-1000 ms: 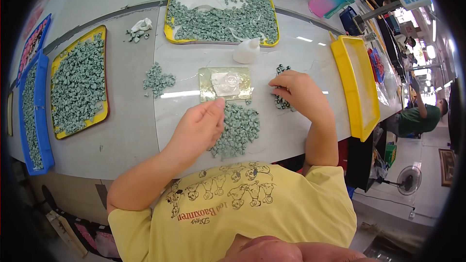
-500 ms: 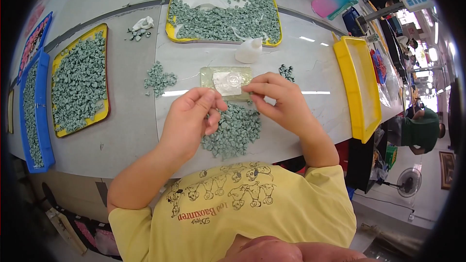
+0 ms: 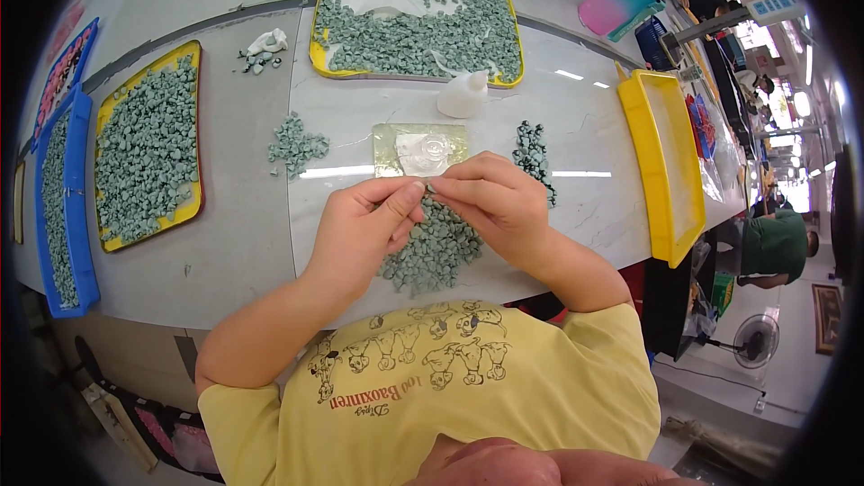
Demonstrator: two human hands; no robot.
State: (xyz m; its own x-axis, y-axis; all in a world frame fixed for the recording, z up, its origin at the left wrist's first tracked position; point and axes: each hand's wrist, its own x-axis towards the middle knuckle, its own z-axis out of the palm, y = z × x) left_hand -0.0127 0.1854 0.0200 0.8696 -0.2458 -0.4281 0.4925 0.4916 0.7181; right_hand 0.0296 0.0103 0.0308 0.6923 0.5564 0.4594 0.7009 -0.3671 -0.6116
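My left hand (image 3: pixel 371 218) and my right hand (image 3: pixel 502 209) meet in front of me, both closed in a pinch with their fingertips together. What sits between the fingertips is too small and covered to make out. Just beyond them lies a greenish flat pad (image 3: pixel 387 152) bearing a white patch with clear, wet-looking stuff (image 3: pixel 425 154). Below my hands, partly hidden by them, spreads a heap of small grey-green pieces (image 3: pixel 434 252). To the right of my right hand is a narrow row of darker green pieces (image 3: pixel 533 157).
A white squeeze bottle (image 3: pixel 463 95) stands behind the pad. Yellow-rimmed trays of green pieces lie at the back (image 3: pixel 414 36) and left (image 3: pixel 148 148), past a small pile (image 3: pixel 295 146). A yellow tray (image 3: pixel 664 166) is at right; a blue tray (image 3: pixel 81 207) is far left.
My hands were apart and have come together at the fingertips. The right hand has moved off the pad toward me and left, uncovering more of the dark green row.
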